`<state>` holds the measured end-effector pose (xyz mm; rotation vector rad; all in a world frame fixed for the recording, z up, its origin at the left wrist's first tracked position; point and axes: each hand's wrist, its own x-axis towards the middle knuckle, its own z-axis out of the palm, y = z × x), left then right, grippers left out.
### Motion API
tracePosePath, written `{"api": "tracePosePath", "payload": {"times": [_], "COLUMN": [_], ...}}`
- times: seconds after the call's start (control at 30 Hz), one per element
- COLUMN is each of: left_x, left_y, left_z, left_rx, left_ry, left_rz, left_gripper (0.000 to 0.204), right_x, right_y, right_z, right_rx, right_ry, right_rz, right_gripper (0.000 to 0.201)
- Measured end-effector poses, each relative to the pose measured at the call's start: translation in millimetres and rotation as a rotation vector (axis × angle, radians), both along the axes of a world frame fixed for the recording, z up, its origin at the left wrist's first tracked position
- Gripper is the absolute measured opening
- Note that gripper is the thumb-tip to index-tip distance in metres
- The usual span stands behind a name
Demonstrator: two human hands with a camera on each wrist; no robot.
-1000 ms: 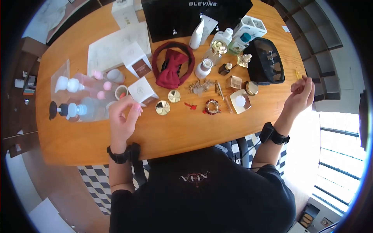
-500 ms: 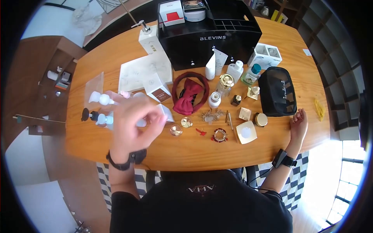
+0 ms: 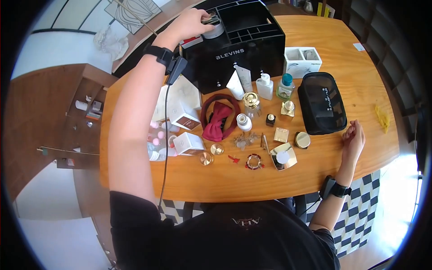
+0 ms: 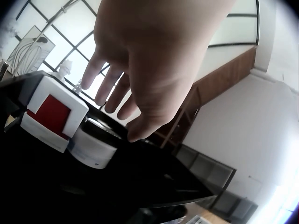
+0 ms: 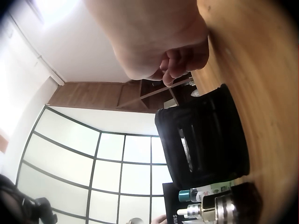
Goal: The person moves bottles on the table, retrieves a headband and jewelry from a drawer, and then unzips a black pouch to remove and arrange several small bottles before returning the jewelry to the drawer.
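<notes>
My left hand reaches over the back left of the black organizer, fingers spread with the thumb lower. They are right at a round white jar with a dark, flat item on top; in the left wrist view the jar shows just past the fingers, which look relaxed. A white box with a red panel stands beside the jar. My right hand rests on the table by the black mesh pouch, its fingers loosely curled with nothing in them.
A burgundy bow headband, several bottles, a gold-rimmed dish and a red beaded hair claw lie on the wooden table. White boxes stand left. A yellow strip lies far right. A cable hangs from my left wrist.
My left hand has gone from over the table's left front up and forward to the jar on the organizer. My right hand came down onto the table beside the pouch and has stayed there.
</notes>
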<state>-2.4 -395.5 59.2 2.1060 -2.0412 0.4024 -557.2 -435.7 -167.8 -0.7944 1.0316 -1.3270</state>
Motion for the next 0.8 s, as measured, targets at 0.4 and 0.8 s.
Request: {"api": "tracePosePath", "payload": {"times": [0.4,0.8], "left_x": [-6,-69], "left_y": [-17,61], "left_z": [-13,56], "left_rx": [0.097,0.004], "left_ry": [-0.309,0.096], "left_rz": [0.051,0.139], "left_gripper": [0.035,0.03], "right_x": [2,1], "right_y": [0,-2], "right_z": [0,1], "right_rx": [-0.047,-0.056], "right_ry": [0.127,0.083], "right_rz": [-0.008,-0.004], "right_gripper": [0.026,0.023]}}
